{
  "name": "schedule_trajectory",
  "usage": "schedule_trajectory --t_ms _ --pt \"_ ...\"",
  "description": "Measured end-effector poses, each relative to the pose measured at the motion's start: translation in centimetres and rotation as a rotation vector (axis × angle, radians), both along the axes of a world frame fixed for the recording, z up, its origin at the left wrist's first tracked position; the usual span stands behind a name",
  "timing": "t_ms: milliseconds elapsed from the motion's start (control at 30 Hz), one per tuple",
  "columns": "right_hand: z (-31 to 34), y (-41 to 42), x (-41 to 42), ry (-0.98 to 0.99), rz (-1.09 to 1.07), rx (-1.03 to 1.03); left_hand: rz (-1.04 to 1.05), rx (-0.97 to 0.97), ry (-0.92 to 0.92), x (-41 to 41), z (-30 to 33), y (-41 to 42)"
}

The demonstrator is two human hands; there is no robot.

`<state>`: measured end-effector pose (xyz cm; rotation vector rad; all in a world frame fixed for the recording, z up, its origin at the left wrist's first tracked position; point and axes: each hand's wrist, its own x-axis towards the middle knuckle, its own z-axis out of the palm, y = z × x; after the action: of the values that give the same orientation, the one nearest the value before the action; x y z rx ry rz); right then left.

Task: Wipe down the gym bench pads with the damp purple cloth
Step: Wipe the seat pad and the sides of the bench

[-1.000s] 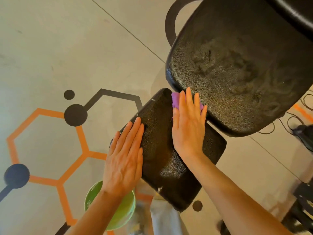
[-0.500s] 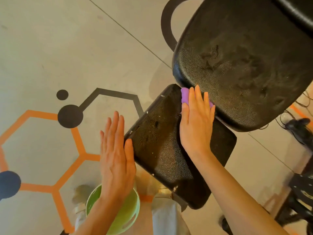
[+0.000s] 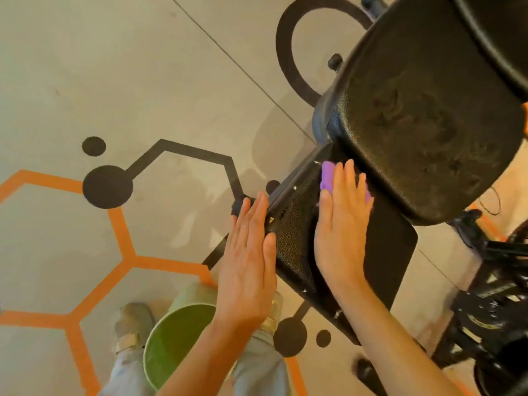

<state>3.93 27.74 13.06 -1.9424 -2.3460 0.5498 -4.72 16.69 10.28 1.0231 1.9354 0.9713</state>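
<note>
Green bucket point(image 3: 174, 341) on the floor point(image 3: 85, 81), low and left. Left hand point(image 3: 248, 258) flat, fingers straight, against the small pad's point(image 3: 294, 238) left edge. Right hand point(image 3: 341, 224) flat on the purple cloth point(image 3: 328, 176), pressing it at that pad's far end, just under the big pad point(image 3: 428, 115).

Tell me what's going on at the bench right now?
A person is wiping the small pad of a gym bench. The right hand presses the purple cloth flat at the pad's far end, beside the large pad. The left hand, fingers straight, is at the small pad's left edge. A green bucket sits on the floor below.
</note>
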Motion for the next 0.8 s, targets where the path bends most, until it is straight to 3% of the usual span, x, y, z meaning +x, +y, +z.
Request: schedule_trajectory --t_ms 100,167,267,333,467,533,633,700,800 --pt "2.3 -7.8 0.9 0.121 0.219 -0.140 0.031 0.019 -0.008 0.3 -0.3 0.1" --pt "1.5 -5.0 2.0 0.098 0.301 -0.121 0.039 0.010 -0.023 0.4 -0.2 0.1" --pt "-0.4 4.3 0.9 0.008 0.123 -0.021 0.073 0.031 -0.064 0.4 0.0 0.2" --pt "-0.7 4.2 -0.5 -0.036 -0.001 0.007 0.096 0.037 -0.066 0.7 -0.1 0.3" --pt "2.0 -6.2 -0.7 0.108 0.225 -0.159 0.149 0.040 -0.094 1.2 -0.1 0.5" --pt "1.5 -4.4 0.4 0.095 0.323 -0.101 0.143 0.046 -0.107 1.2 0.0 0.4" --pt "-0.9 4.1 -0.5 0.017 0.153 0.061 0.131 0.070 -0.110 0.9 0.0 0.3" --pt "-1.3 4.9 -1.8 0.048 -0.002 0.081 0.132 0.071 -0.111 1.0 0.0 0.3" --pt "0.2 -1.7 -1.5 0.108 0.190 0.000 0.134 0.079 -0.109 1.0 -0.3 0.3"
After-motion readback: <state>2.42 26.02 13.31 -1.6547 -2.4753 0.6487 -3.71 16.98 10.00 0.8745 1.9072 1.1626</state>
